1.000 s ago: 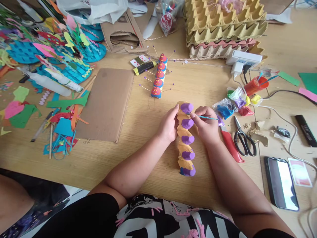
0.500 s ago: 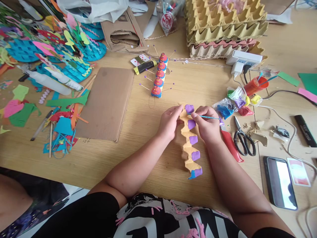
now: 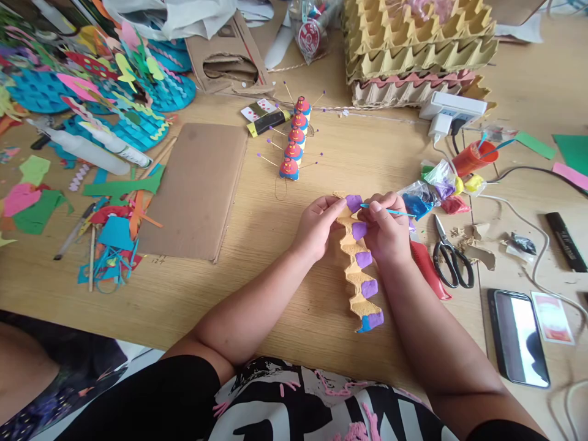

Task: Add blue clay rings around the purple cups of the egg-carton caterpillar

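Observation:
A yellow egg-carton strip [image 3: 356, 250] with purple patches along its right side and a blue patch at its near end runs down the middle of the table. My left hand [image 3: 318, 228] pinches its far end from the left. Closed around a thin blue tool [image 3: 395, 212], my right hand [image 3: 388, 225] is at the strip's right side, and the tool's tip points at the topmost purple patch [image 3: 353, 203]. Beyond the hands stands a row of red and blue figures [image 3: 294, 150] with pins sticking out at both sides.
Brown cardboard [image 3: 195, 190] and coloured scraps [image 3: 117, 233] lie left. On the right are scissors [image 3: 451, 257], a red knife [image 3: 429, 269], clay bags [image 3: 432, 187], an orange cup [image 3: 473, 158] and a phone [image 3: 519, 337]. Egg trays [image 3: 418, 49] are stacked at the back.
The strip's near end has swung slightly right. My right hand has shifted, and the blue tool's tip now shows beside the top purple patch.

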`<state>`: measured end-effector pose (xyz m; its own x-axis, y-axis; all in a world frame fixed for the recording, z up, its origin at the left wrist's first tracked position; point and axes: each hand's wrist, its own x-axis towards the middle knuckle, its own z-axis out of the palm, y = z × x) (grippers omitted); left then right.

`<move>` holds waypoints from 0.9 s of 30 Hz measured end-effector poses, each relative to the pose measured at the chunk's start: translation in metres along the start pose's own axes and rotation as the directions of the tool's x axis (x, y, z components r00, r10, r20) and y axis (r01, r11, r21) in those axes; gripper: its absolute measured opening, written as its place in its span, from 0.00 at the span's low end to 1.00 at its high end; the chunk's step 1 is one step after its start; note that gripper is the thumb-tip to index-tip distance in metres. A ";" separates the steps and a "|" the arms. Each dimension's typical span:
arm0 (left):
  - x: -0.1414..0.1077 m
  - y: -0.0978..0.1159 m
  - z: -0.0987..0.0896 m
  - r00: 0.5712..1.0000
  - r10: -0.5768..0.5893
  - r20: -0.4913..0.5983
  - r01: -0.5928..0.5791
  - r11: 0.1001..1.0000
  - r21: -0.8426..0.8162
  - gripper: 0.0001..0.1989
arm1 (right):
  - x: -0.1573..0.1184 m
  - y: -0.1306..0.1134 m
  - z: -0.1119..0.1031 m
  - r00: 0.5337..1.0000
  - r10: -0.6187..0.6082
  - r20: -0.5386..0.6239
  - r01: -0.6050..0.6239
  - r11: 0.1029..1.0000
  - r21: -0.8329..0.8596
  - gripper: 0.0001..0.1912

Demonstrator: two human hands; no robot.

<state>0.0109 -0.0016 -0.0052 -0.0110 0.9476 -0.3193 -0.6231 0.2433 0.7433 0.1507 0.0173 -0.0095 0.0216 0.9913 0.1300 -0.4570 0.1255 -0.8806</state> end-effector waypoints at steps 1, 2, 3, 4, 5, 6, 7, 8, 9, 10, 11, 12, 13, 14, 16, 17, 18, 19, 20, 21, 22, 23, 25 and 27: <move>0.001 0.000 -0.001 1.000 -0.005 -0.006 0.005 1.000 0.000 0.24 | 0.001 0.001 -0.002 1.000 -0.015 0.003 0.015 1.000 -0.024 0.31; 0.002 0.000 -0.001 1.000 -0.010 -0.008 0.010 1.000 0.000 0.24 | 0.002 0.001 -0.005 1.000 -0.029 0.009 0.029 0.998 -0.056 0.30; 0.003 0.000 -0.002 1.000 -0.012 -0.008 0.012 1.000 -0.001 0.24 | 0.003 0.002 -0.007 0.999 -0.037 0.021 0.039 0.995 -0.090 0.29; 0.004 0.000 -0.003 1.000 -0.011 -0.009 0.011 1.000 -0.002 0.23 | 0.003 0.003 -0.008 0.998 -0.041 0.037 0.046 0.991 -0.124 0.29; 0.005 -0.001 -0.004 1.000 -0.008 -0.010 0.008 1.000 -0.002 0.23 | 0.004 0.003 -0.010 0.998 -0.041 0.055 0.049 0.987 -0.155 0.28; 0.006 -0.001 -0.005 1.000 -0.001 -0.011 0.001 1.000 -0.002 0.23 | 0.004 0.004 -0.011 0.997 -0.038 0.073 0.051 0.982 -0.180 0.28; 0.007 -0.002 -0.006 1.000 0.008 -0.011 -0.008 1.000 -0.003 0.22 | 0.004 0.004 -0.012 0.995 -0.037 0.089 0.054 0.979 -0.198 0.28; 0.008 -0.003 -0.007 1.000 0.017 -0.011 -0.017 1.000 -0.004 0.22 | 0.003 0.005 -0.012 0.994 -0.037 0.101 0.058 0.975 -0.212 0.29; 0.008 -0.004 -0.007 1.000 0.024 -0.008 -0.024 1.000 -0.005 0.21 | 0.003 0.006 -0.013 0.993 -0.041 0.109 0.065 0.973 -0.223 0.29; 0.009 -0.005 -0.008 1.000 0.030 -0.004 -0.030 1.000 -0.006 0.21 | 0.003 0.006 -0.013 0.992 -0.047 0.116 0.073 0.970 -0.230 0.29; 0.009 -0.005 -0.008 0.999 0.034 0.000 -0.034 0.999 -0.008 0.20 | 0.003 0.007 -0.013 0.991 -0.054 0.121 0.082 0.968 -0.236 0.30; 0.009 -0.006 -0.009 0.999 0.040 0.002 -0.040 0.999 -0.012 0.19 | 0.003 0.007 -0.013 0.990 -0.061 0.126 0.090 0.965 -0.246 0.30; 0.009 -0.006 -0.009 0.999 0.044 0.003 -0.044 0.999 -0.015 0.19 | 0.003 0.007 -0.014 0.989 -0.068 0.128 0.099 0.961 -0.259 0.30; 0.009 -0.006 -0.008 0.999 0.048 0.001 -0.048 0.999 -0.019 0.18 | 0.003 0.007 -0.013 0.989 -0.076 0.129 0.110 0.955 -0.277 0.30; 0.009 -0.006 -0.008 0.999 0.047 -0.008 -0.047 0.999 -0.028 0.18 | 0.003 0.005 -0.013 0.987 -0.093 0.129 0.130 0.937 -0.323 0.30; 0.009 -0.005 -0.007 0.999 0.041 -0.013 -0.041 0.999 -0.032 0.18 | 0.002 0.004 -0.012 0.986 -0.103 0.129 0.142 0.928 -0.346 0.29; 0.008 -0.005 -0.007 0.999 0.030 -0.013 -0.031 0.999 -0.034 0.18 | 0.002 0.003 -0.012 0.985 -0.115 0.131 0.156 0.918 -0.365 0.29; 0.008 -0.004 -0.006 1.000 0.018 -0.011 -0.018 0.999 -0.035 0.18 | 0.001 0.002 -0.011 0.983 -0.129 0.134 0.171 0.909 -0.381 0.29; 0.008 -0.004 -0.006 1.000 0.006 -0.005 -0.006 0.999 -0.036 0.18 | 0.001 0.001 -0.011 0.980 -0.142 0.137 0.185 0.900 -0.394 0.28; 0.008 -0.004 -0.005 1.000 -0.003 0.002 0.003 0.999 -0.037 0.18 | 0.001 0.001 -0.011 0.979 -0.151 0.139 0.195 0.894 -0.402 0.28; 0.008 -0.004 -0.005 1.000 -0.008 0.006 0.008 0.999 -0.037 0.18 | 0.001 0.001 -0.010 0.978 -0.152 0.140 0.197 0.893 -0.406 0.27; 0.008 -0.004 -0.005 1.000 -0.010 0.006 0.010 0.999 -0.037 0.18 | 0.001 0.002 -0.011 0.979 -0.145 0.140 0.190 0.896 -0.401 0.28; 0.008 -0.004 -0.005 1.000 -0.004 -0.005 0.004 0.999 -0.036 0.17 | 0.001 0.003 -0.011 0.983 -0.114 0.142 0.160 0.915 -0.370 0.29; 0.007 -0.003 -0.004 1.000 0.002 -0.018 -0.002 0.999 -0.036 0.17 | 0.002 0.005 -0.012 0.987 -0.088 0.137 0.129 0.933 -0.336 0.30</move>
<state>0.0094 0.0036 -0.0127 -0.0260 0.9441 -0.3286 -0.6505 0.2336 0.7227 0.1589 0.0199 -0.0185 -0.0603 0.9616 0.2677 -0.1253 0.2588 -0.9578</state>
